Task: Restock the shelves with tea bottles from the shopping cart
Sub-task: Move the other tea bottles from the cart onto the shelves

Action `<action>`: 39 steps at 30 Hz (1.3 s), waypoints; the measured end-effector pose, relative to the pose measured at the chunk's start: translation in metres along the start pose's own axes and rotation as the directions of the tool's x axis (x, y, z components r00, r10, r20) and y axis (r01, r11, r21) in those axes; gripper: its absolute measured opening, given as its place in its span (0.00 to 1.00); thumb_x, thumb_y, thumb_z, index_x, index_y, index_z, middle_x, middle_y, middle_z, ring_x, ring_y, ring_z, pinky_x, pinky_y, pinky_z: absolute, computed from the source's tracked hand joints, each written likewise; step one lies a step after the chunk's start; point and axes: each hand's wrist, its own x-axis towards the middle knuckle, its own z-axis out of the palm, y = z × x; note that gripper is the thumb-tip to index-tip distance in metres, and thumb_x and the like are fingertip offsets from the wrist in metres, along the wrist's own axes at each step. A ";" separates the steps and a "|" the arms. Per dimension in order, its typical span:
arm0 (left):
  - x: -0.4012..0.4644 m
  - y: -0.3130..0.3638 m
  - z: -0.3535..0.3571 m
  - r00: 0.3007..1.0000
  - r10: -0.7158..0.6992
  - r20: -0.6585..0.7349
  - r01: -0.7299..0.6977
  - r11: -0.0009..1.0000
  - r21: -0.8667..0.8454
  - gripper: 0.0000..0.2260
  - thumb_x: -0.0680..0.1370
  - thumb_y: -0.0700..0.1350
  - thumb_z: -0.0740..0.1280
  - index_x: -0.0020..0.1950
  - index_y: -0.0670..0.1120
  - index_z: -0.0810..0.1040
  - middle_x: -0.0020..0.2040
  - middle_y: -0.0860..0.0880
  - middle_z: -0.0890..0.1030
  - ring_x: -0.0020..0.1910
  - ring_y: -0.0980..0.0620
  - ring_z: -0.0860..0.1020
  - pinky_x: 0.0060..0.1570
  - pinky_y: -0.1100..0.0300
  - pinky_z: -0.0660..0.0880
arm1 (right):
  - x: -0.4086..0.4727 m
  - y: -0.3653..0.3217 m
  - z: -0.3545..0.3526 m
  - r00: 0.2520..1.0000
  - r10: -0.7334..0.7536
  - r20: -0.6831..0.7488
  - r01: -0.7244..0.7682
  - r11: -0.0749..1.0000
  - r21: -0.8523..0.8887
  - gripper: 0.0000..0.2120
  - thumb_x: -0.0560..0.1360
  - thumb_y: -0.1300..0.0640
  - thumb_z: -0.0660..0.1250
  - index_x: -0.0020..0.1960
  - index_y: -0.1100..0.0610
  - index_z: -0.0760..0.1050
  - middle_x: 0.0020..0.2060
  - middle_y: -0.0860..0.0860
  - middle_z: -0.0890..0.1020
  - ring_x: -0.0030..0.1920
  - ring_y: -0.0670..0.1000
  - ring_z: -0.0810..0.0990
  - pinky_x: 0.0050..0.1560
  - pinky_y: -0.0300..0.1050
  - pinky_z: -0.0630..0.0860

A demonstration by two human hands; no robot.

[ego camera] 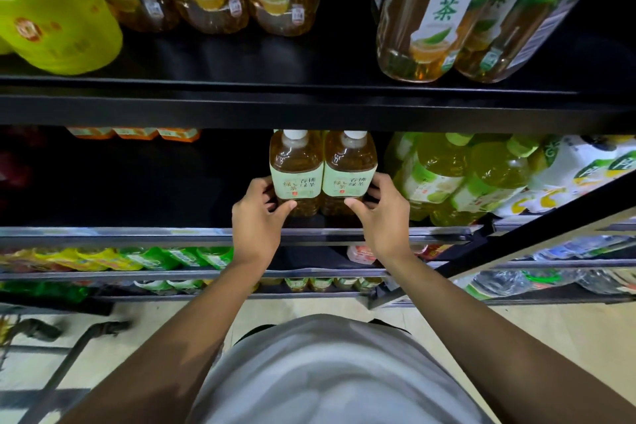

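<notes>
From the head camera, two tea bottles stand upright and touching side by side near the front edge of the middle shelf (137,232). The left hand (256,217) is clamped on the left tea bottle (296,169), thumb across its lower front and fingers around its left side. The right hand (383,213) is clamped on the right tea bottle (349,167) in the same way, mirrored. Both bottles have white caps and pale green labels. Just to their right stand green-capped bottles (454,175). On the upper shelf (275,103) stand larger tea bottles (426,10). The shopping cart (51,348) shows at the lower left corner, blurred.
</notes>
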 end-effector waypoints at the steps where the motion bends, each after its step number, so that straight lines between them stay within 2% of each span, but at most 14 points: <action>1: 0.003 0.001 0.000 1.000 -0.002 -0.001 0.002 1.000 0.010 0.22 0.75 0.41 0.77 0.67 0.43 0.75 0.62 0.47 0.83 0.61 0.52 0.81 0.57 0.64 0.77 | 0.003 0.000 0.001 1.000 0.001 0.000 -0.001 1.000 -0.004 0.24 0.74 0.61 0.77 0.68 0.56 0.73 0.62 0.49 0.83 0.62 0.44 0.79 0.61 0.41 0.79; 3: 0.011 0.001 0.001 1.000 0.000 -0.010 0.000 1.000 0.026 0.21 0.75 0.41 0.77 0.66 0.43 0.76 0.62 0.47 0.83 0.61 0.51 0.81 0.55 0.65 0.76 | 0.009 0.000 0.004 1.000 0.009 -0.004 -0.009 1.000 -0.018 0.24 0.74 0.60 0.77 0.67 0.56 0.74 0.61 0.49 0.83 0.62 0.45 0.80 0.62 0.45 0.80; 6: 0.022 0.001 0.002 1.000 0.017 -0.012 -0.017 0.999 0.042 0.21 0.75 0.41 0.77 0.66 0.44 0.76 0.63 0.47 0.83 0.61 0.49 0.81 0.57 0.58 0.80 | 0.020 -0.002 0.008 1.000 0.024 -0.017 -0.025 0.999 -0.032 0.25 0.74 0.59 0.77 0.68 0.57 0.74 0.60 0.51 0.83 0.58 0.42 0.79 0.61 0.43 0.79; 9: 0.033 0.004 0.003 0.999 0.034 -0.010 -0.033 0.998 0.057 0.20 0.75 0.41 0.77 0.65 0.46 0.76 0.62 0.48 0.83 0.61 0.50 0.81 0.58 0.52 0.81 | 0.033 -0.006 0.011 0.999 0.046 -0.018 -0.047 0.998 -0.051 0.24 0.74 0.58 0.77 0.67 0.56 0.75 0.59 0.51 0.84 0.57 0.46 0.81 0.60 0.44 0.79; 11: 0.041 0.008 0.005 0.999 0.034 -0.009 -0.033 0.997 0.065 0.19 0.75 0.42 0.77 0.64 0.47 0.76 0.60 0.49 0.84 0.59 0.50 0.82 0.57 0.51 0.81 | 0.042 -0.009 0.011 0.997 0.079 0.007 -0.079 0.995 -0.060 0.23 0.74 0.57 0.76 0.67 0.56 0.74 0.59 0.50 0.84 0.59 0.48 0.81 0.59 0.45 0.78; 15: 0.049 0.016 0.009 1.000 0.013 -0.011 -0.012 0.995 0.094 0.18 0.76 0.41 0.76 0.63 0.45 0.75 0.58 0.47 0.84 0.56 0.48 0.83 0.55 0.54 0.81 | 0.053 -0.013 0.016 0.995 0.099 -0.006 -0.100 0.994 -0.050 0.21 0.75 0.58 0.75 0.65 0.56 0.73 0.60 0.51 0.83 0.59 0.53 0.82 0.60 0.54 0.79; 18: 0.049 0.017 0.010 1.000 0.004 0.017 -0.006 0.993 0.117 0.19 0.77 0.41 0.74 0.66 0.44 0.73 0.60 0.45 0.83 0.59 0.45 0.82 0.57 0.49 0.81 | 0.051 -0.015 0.019 0.995 0.096 0.002 -0.096 0.993 -0.067 0.22 0.76 0.58 0.75 0.66 0.57 0.72 0.61 0.52 0.83 0.61 0.54 0.81 0.61 0.53 0.78; 21: 0.042 0.015 0.007 0.993 0.020 0.113 -0.043 0.979 0.201 0.21 0.80 0.45 0.71 0.71 0.47 0.68 0.66 0.45 0.80 0.64 0.44 0.79 0.60 0.47 0.79 | 0.046 -0.011 0.016 0.996 0.054 0.069 -0.045 0.992 -0.121 0.27 0.75 0.57 0.75 0.71 0.56 0.70 0.63 0.52 0.82 0.64 0.53 0.80 0.65 0.52 0.78; 25: 0.027 0.010 0.000 0.979 0.060 0.197 -0.125 0.933 0.338 0.29 0.81 0.48 0.68 0.79 0.47 0.61 0.74 0.45 0.71 0.72 0.43 0.72 0.68 0.46 0.73 | 0.029 -0.003 0.008 0.983 0.012 0.184 0.033 0.970 -0.242 0.36 0.77 0.55 0.73 0.79 0.53 0.59 0.69 0.54 0.77 0.69 0.54 0.75 0.69 0.50 0.74; 28: 0.009 0.004 -0.004 0.968 0.083 0.236 -0.196 0.837 0.511 0.31 0.82 0.53 0.65 0.82 0.45 0.58 0.80 0.45 0.64 0.79 0.43 0.60 0.76 0.46 0.62 | 0.010 0.000 0.004 0.966 -0.003 0.257 0.116 0.898 -0.425 0.38 0.79 0.48 0.68 0.82 0.55 0.53 0.75 0.56 0.68 0.74 0.59 0.68 0.72 0.57 0.69; 30: -0.008 -0.002 -0.007 0.963 0.081 0.259 -0.223 0.779 0.586 0.31 0.83 0.56 0.62 0.83 0.47 0.57 0.83 0.46 0.58 0.82 0.44 0.52 0.78 0.44 0.55 | -0.004 -0.001 0.001 0.942 0.012 0.335 0.194 0.795 -0.574 0.37 0.81 0.43 0.63 0.83 0.52 0.50 0.80 0.55 0.58 0.79 0.60 0.56 0.77 0.61 0.59; 33: -0.040 -0.013 -0.018 0.952 0.116 0.285 -0.288 0.657 0.696 0.33 0.82 0.59 0.61 0.83 0.49 0.55 0.84 0.46 0.53 0.82 0.40 0.48 0.78 0.40 0.51 | -0.027 -0.003 -0.002 0.887 -0.082 0.455 0.401 0.627 -0.668 0.35 0.82 0.38 0.57 0.83 0.48 0.49 0.83 0.55 0.48 0.81 0.60 0.44 0.78 0.65 0.42; 36: -0.072 -0.020 -0.031 0.960 0.077 0.268 -0.261 0.586 0.768 0.35 0.81 0.61 0.61 0.84 0.51 0.54 0.84 0.45 0.51 0.82 0.38 0.48 0.78 0.38 0.52 | -0.046 -0.006 0.001 0.827 -0.147 0.542 0.525 0.545 -0.654 0.35 0.81 0.37 0.56 0.83 0.47 0.49 0.83 0.55 0.47 0.82 0.61 0.45 0.78 0.68 0.41; 39: -0.102 -0.024 -0.047 0.979 0.006 0.202 -0.167 0.586 0.793 0.35 0.80 0.61 0.63 0.84 0.52 0.54 0.84 0.45 0.51 0.82 0.38 0.47 0.77 0.36 0.51 | -0.060 -0.014 0.011 0.765 -0.205 0.611 0.616 0.507 -0.602 0.35 0.80 0.36 0.55 0.83 0.47 0.52 0.83 0.56 0.51 0.81 0.62 0.51 0.78 0.69 0.46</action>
